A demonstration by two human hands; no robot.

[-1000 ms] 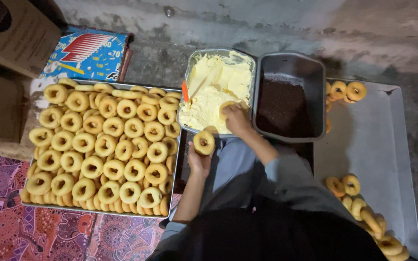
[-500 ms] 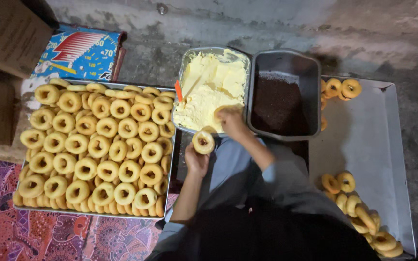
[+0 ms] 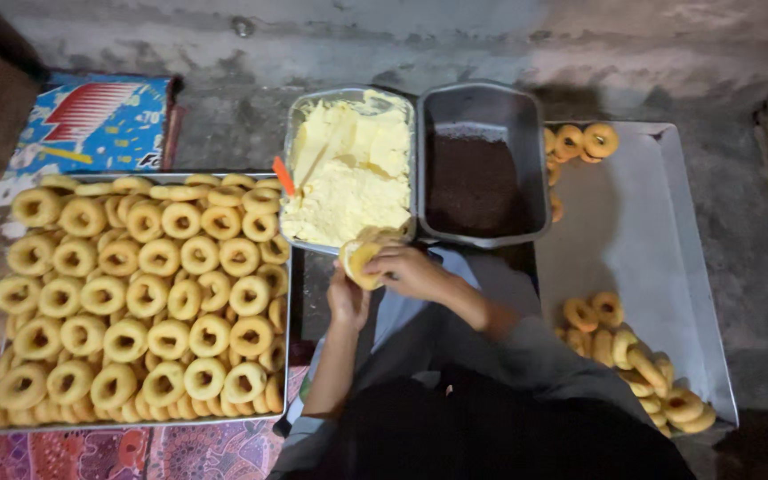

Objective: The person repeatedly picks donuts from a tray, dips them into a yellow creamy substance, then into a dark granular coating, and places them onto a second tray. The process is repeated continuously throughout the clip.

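Observation:
My left hand holds a ring doughnut just in front of a metal pan of pale yellow cream. My right hand rests on the doughnut's right side, and yellow cream covers its top. An orange-handled spreader sticks out of the cream pan at its left edge. Beside it stands a dark pan of brown sprinkles.
A large metal tray at my left is packed with several plain doughnuts. A second tray at my right carries doughnuts at its far corner and near end. A blue box lies behind the left tray.
My right hand has come back from the cream pan to the doughnut in my left hand, and cream now covers it. The camera view has shifted slightly.

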